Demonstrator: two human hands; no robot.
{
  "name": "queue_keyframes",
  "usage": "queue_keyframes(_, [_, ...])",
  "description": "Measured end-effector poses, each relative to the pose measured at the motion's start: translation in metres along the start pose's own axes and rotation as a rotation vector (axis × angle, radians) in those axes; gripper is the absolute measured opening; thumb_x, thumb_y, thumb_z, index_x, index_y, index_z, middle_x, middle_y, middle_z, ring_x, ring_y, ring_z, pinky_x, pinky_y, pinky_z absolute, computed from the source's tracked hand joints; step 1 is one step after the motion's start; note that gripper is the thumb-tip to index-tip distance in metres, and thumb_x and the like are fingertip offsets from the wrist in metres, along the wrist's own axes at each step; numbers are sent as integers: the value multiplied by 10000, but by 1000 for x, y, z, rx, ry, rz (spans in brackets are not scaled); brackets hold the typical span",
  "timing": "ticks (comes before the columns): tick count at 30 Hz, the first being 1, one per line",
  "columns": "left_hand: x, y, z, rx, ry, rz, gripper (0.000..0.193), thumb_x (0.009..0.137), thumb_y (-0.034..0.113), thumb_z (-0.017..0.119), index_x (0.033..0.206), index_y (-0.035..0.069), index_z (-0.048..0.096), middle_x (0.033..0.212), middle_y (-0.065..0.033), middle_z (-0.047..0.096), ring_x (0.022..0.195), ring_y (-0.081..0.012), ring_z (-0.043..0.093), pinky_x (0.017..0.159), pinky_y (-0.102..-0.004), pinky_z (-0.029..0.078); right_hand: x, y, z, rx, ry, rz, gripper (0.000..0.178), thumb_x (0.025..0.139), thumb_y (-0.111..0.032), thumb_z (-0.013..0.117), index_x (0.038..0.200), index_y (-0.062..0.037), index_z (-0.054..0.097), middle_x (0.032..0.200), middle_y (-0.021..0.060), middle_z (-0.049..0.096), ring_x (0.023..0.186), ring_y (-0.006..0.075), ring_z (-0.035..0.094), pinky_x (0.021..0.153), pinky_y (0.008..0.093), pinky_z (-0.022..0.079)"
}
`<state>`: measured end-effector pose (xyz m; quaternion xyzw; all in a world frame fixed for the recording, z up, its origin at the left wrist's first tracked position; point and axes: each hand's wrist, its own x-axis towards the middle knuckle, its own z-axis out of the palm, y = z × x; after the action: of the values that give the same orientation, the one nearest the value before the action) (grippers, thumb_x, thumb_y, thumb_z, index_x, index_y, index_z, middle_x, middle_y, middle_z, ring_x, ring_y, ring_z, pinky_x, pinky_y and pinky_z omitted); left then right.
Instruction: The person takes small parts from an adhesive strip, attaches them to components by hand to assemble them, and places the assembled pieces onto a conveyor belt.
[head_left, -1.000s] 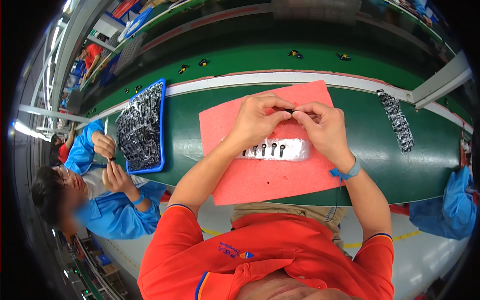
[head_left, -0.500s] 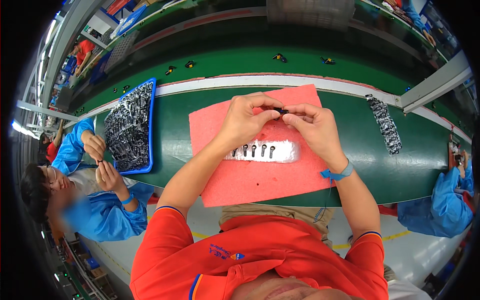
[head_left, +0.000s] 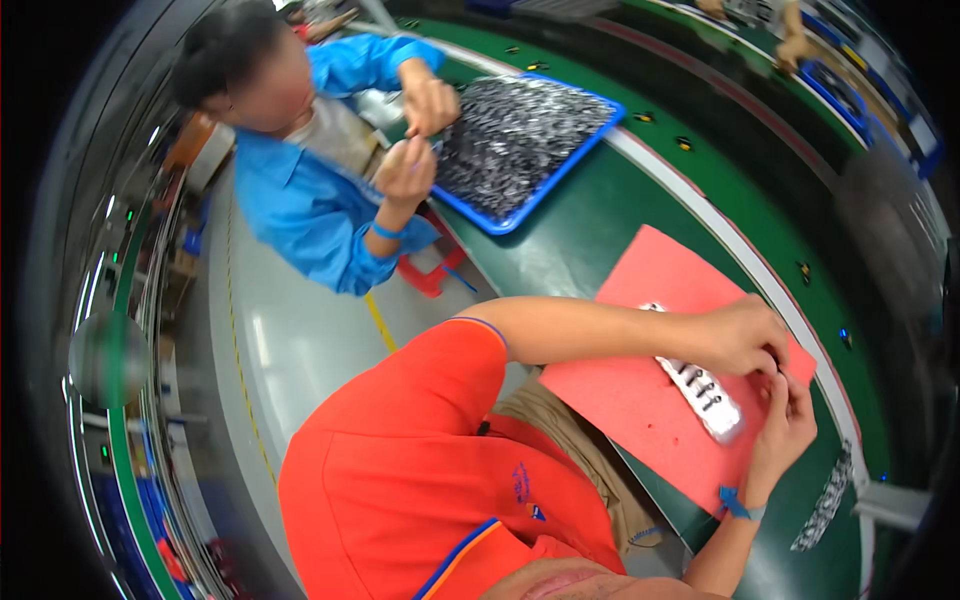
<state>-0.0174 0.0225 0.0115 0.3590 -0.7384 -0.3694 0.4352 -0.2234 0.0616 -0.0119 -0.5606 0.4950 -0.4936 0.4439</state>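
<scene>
Well, both my hands meet over the far side of the red foam sheet [head_left: 635, 405], fingers bent and drawn in close. My left hand [head_left: 745, 335] faces my right hand [head_left: 785, 425] tip to tip — probably because anything so small wants fingertips from both sides. How far apart the tips stand, and whether a part sits between them, I cannot tell; my own knuckles hide it.

The small black parts [head_left: 706, 396] lie in a row on the pale wrapped strip [head_left: 725, 425], just beside my hands, likely so that each is easy to see and reach. My left forearm crosses above the strip and hides some of it. The foam lies under it on the green table [head_left: 570, 230], I'd judge as cushioning. The blue tray [head_left: 500, 228], heaped with dark pieces, stands well apart, nearer my co-worker — its raised rim should stop them straying.
</scene>
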Motion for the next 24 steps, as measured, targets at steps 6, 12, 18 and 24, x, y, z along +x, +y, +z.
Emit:
queue_keyframes(6, [0,-13,1,37,-26,94,131,812,10,721,922,-31,780,880,-175,728,857,-345,701,752,-443,561,6,2,5,14,-24,62,176,1044,-96,685,1101,66,719,972,56,707,861,106,652,781,243,548])
queue_keyframes(12, [4,-19,7,171,-91,215,74,745,-24,694,801,-40,740,757,-168,672,807,-355,667,681,-473,527,17,3,-17,-31,-175,209,154,1040,-123,699,1079,21,738,952,21,703,862,80,636,789,227,527])
queue_keyframes(18, [8,-29,16,188,-46,242,119,695,17,691,778,8,776,742,-195,708,734,-400,686,634,-506,522,14,9,-17,-37,-143,153,151,1036,-117,703,1074,27,727,955,29,712,859,89,639,790,228,521])
queue_keyframes(24, [2,-25,16,152,16,259,35,653,6,706,665,-16,680,690,-161,645,751,-358,650,631,-493,498,11,17,-15,-12,-134,119,161,1043,-110,693,1076,47,709,983,60,720,865,96,637,789,230,510])
